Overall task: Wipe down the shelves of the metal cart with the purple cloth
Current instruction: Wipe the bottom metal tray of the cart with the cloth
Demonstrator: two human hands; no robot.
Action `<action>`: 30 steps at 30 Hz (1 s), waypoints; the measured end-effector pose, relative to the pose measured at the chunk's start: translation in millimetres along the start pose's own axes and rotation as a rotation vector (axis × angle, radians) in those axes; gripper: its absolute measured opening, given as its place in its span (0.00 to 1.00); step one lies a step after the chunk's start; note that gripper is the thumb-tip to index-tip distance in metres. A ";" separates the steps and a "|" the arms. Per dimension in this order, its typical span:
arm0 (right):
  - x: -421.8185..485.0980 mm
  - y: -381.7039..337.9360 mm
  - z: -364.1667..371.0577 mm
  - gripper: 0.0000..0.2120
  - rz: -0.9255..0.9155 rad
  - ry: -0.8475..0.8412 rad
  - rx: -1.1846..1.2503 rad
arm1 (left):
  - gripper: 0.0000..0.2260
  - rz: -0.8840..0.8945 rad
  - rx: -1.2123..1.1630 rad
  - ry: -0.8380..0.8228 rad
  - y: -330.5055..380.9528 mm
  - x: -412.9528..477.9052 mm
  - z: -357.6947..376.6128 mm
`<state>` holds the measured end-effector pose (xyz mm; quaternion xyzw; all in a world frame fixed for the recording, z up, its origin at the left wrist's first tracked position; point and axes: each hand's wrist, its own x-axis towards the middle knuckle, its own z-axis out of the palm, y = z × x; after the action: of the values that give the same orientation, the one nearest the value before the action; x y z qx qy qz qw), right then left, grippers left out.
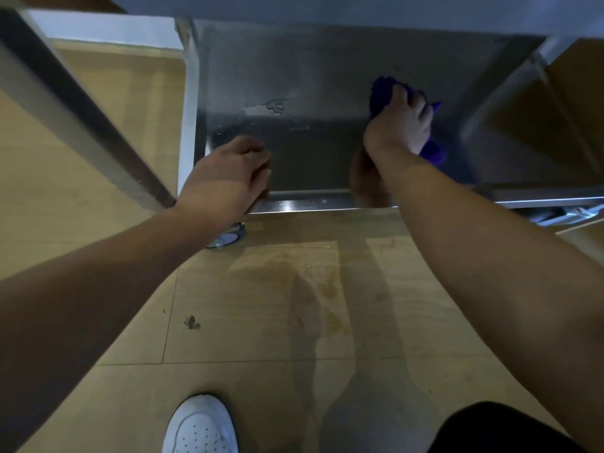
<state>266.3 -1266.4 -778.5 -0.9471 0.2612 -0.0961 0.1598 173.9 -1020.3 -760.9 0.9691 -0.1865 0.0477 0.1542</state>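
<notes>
Right hand (400,120) clamped on the cloth (382,96), pressing it to the right part of the cart's lower shelf (310,76). Left hand (225,178) curled over the shelf's front-left rim. No legible writing. White shoe (201,426) on floor (277,305) below.

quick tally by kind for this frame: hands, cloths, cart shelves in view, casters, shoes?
hands: 2, left hand, right hand
purple cloth: 1
shelf in clear view: 1
caster: 1
white shoe: 1
Total: 6
</notes>
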 end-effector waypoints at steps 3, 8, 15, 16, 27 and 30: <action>-25.0 -53.0 17.0 0.23 -0.143 -0.034 0.033 | 0.15 0.004 0.003 0.015 -1.9 -0.8 -1.3; -39.0 -87.5 25.5 0.24 -0.493 -0.175 0.099 | 0.15 -0.011 -0.008 0.017 -3.6 -3.1 2.5; -16.5 -13.2 -0.3 0.25 -0.071 -0.050 0.026 | 0.15 -0.021 0.017 0.042 -10.4 -9.1 -3.3; -26.0 -15.2 1.0 0.26 -0.039 -0.029 0.022 | 0.15 -0.021 0.031 0.051 -12.3 -12.3 -4.0; -77.4 -128.2 33.0 0.25 -0.549 -0.195 0.123 | 0.12 0.009 0.043 0.123 -26.8 -32.1 -2.5; -50.7 -99.1 30.6 0.23 -0.416 -0.080 0.072 | 0.14 -0.025 0.047 0.125 -27.7 -32.5 -3.7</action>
<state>277.5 -1151.5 -777.1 -0.9773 0.0501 -0.0988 0.1805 154.1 -983.4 -770.0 0.9698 -0.1633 0.1104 0.1436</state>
